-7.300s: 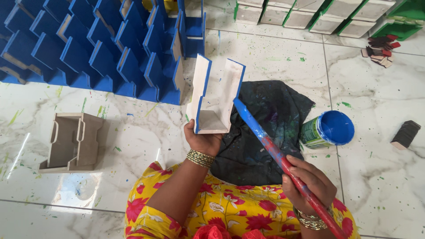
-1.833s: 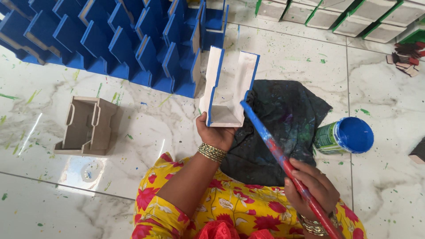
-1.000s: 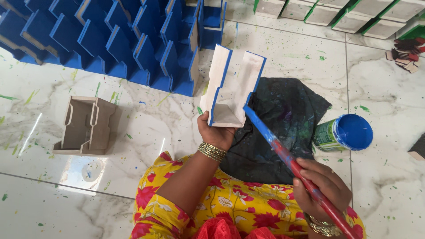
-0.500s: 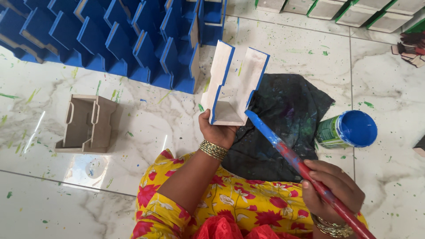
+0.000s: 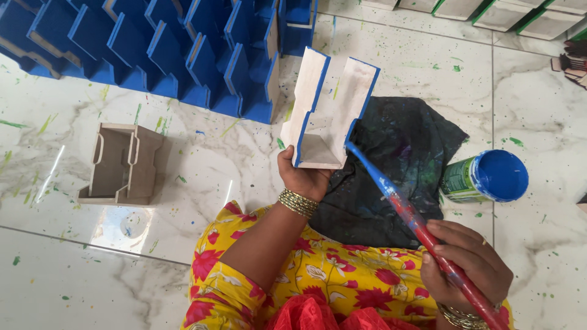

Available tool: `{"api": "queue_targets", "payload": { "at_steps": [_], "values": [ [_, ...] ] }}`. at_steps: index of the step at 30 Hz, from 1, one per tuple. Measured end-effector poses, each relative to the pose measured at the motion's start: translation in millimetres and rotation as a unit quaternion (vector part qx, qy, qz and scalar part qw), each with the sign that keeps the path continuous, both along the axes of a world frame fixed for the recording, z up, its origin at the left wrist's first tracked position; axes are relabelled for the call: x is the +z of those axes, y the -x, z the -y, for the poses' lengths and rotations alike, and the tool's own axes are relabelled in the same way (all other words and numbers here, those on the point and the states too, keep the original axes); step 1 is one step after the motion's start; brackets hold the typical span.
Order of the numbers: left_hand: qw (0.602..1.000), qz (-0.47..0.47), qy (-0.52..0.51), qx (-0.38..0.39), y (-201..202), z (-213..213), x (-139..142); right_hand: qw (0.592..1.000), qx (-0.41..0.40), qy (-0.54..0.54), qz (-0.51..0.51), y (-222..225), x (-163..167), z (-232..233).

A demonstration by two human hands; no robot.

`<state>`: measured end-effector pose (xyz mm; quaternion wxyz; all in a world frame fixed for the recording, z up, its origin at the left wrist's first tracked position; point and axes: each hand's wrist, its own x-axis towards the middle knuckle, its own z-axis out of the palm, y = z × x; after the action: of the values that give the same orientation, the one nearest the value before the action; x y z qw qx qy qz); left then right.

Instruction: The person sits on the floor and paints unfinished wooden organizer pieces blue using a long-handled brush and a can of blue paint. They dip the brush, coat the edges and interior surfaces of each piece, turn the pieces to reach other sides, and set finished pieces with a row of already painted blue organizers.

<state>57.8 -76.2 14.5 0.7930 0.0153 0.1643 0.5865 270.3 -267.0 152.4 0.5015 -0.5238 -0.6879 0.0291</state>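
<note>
- Left hand point(image 5: 306, 178): fingers closed around base of wooden holder point(image 5: 327, 110), held up off marble floor point(image 5: 183, 183), open side facing camera.
- Holder: pale bare wood inside, edges blue, above left part of dark cloth point(image 5: 391, 165).
- Right hand point(image 5: 468, 269): wrapped around red handle of paintbrush point(image 5: 403, 208), bristle tip touching holder's lower right edge.
- Blue paint can point(image 5: 489, 178): open, on floor just right of cloth.
- Unpainted holder point(image 5: 119, 164): on floor, well left of hands.
- Blue painted holders point(image 5: 153, 49): rows at top left.
- Green-edged pieces point(image 5: 501, 12): lined along top right.
</note>
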Motion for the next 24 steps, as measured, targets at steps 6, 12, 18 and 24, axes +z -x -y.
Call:
{"api": "queue_targets", "payload": {
  "at_steps": [6,12,18,24],
  "values": [
    [1.0,0.008,-0.009,-0.002,-1,0,2,0.999,-0.004,0.026,0.027,8,-5,-1],
    [1.0,0.017,-0.018,-0.002,1,0,3,0.997,0.02,0.065,0.042,3,-3,1],
    [1.0,0.012,-0.003,0.004,-1,0,3,0.998,0.055,0.039,0.003,-5,1,8],
    [1.0,0.015,0.005,0.003,-2,1,2,0.998,0.046,-0.023,-0.023,1,-6,4]
  ]
}}
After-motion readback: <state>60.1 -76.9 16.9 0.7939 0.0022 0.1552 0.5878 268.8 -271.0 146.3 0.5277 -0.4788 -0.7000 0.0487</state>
